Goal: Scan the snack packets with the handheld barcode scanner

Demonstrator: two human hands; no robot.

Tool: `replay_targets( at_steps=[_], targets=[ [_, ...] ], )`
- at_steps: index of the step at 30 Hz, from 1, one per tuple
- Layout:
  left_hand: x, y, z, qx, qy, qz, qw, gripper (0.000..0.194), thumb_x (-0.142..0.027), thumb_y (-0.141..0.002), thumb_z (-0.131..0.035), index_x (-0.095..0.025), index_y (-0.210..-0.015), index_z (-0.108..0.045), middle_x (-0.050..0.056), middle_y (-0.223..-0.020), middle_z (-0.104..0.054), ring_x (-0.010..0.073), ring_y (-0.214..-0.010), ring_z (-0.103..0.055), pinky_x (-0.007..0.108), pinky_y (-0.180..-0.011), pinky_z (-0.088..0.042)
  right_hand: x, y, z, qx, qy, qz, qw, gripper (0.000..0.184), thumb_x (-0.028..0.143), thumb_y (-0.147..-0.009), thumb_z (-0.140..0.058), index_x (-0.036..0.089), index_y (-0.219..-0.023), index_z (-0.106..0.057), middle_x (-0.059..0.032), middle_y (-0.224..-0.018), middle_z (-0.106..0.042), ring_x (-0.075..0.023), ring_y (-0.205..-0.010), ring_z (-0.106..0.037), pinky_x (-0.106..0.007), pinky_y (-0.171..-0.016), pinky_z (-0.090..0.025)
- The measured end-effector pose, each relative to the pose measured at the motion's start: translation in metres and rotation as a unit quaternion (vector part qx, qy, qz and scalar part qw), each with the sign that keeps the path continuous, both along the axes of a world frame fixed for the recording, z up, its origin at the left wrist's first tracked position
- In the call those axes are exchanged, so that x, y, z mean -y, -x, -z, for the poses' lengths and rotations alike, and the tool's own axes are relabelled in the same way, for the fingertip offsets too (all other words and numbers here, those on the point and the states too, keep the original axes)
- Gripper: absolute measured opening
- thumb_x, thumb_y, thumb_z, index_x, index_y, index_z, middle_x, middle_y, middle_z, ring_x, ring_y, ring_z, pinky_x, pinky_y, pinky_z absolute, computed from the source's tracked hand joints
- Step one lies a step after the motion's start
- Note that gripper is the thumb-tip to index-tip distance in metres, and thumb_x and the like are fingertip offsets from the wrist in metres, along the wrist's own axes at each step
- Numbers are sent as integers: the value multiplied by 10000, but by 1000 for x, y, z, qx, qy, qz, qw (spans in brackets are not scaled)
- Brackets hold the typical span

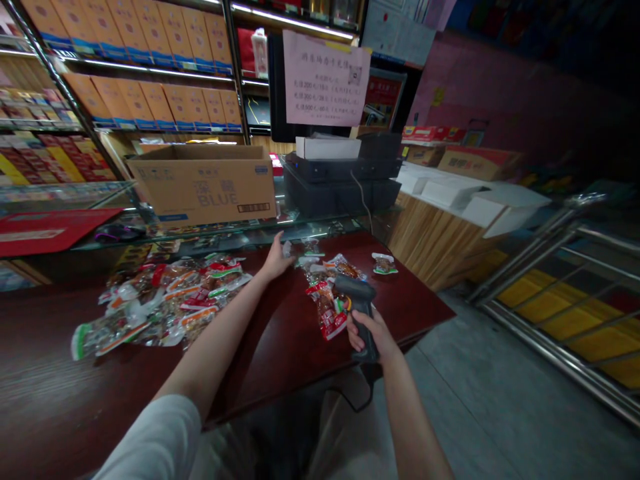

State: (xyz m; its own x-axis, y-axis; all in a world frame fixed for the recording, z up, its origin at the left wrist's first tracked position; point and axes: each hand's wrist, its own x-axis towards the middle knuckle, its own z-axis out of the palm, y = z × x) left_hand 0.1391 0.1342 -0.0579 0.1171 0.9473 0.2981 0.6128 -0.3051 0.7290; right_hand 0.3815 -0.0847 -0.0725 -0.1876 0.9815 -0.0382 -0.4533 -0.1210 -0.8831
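One scanner (355, 288), stiff, likely light: my right hand (381, 335) is gripping its handle (367, 349); left hand (277, 260), by soft-looking packet (287, 249), pinch unclear.

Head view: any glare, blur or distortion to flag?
Head view, top: shelf light strip glares white; head view, upper right: near-black, detail lost; head view, right edge: metal railing looks stretched and soft; head view, left: packet pile too soft for small print, faint sheen on the tabletop.

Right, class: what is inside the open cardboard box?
Inside the cardboard box, only the upper inner walls show; the near side hides the bottom and anything lying there.
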Motion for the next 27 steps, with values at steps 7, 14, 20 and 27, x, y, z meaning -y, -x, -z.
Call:
replay_targets(
  at_steps=[7, 14, 20, 27],
  targets=[
    [66, -3, -14, 206, -2, 125, 971, 306, -282, -696, -755, -164, -965, -670, 57, -923, -672, 190, -833, -627, 337, -802, -494, 1, 0, -2, 2, -9, -10, 1000, 378, 434, -794, -748, 217, -929, -470, 95, -555, -531, -46, -324, -373, -184, -332, -317],
    [116, 9, -35, 342, 110, 153, 920, 291, -332, -686, -799, -149, -873, -672, 4, -800, -676, 134, -727, -594, 262, -711, -443, 3, 1, -6, 5, -13, -8, 1000, 377, 416, -783, -747, 199, -977, -508, 96, -549, -531, -45, -320, -375, -186, -330, -342],
    [130, 11, -22, 455, 166, 155, 861, 393, -319, -604, -876, -145, -883, -661, 28, -854, -715, 150, -790, -637, 284, -778, -468, 5, 0, -5, 16, -21, -22, 999, 391, 420, -792, -732, 193, -1029, -520, 103, -540, -516, -50, -312, -372, -185, -325, -326],
    [128, 19, -20, 483, 172, 161, 843, 434, -361, -631, -883, -156, -965, -697, 34, -859, -705, 150, -778, -620, 289, -756, -472, 9, 1, -9, 46, -32, -37, 998, 382, 438, -787, -733, 203, -989, -510, 107, -532, -512, -50, -309, -370, -189, -329, -339]
  ],
)
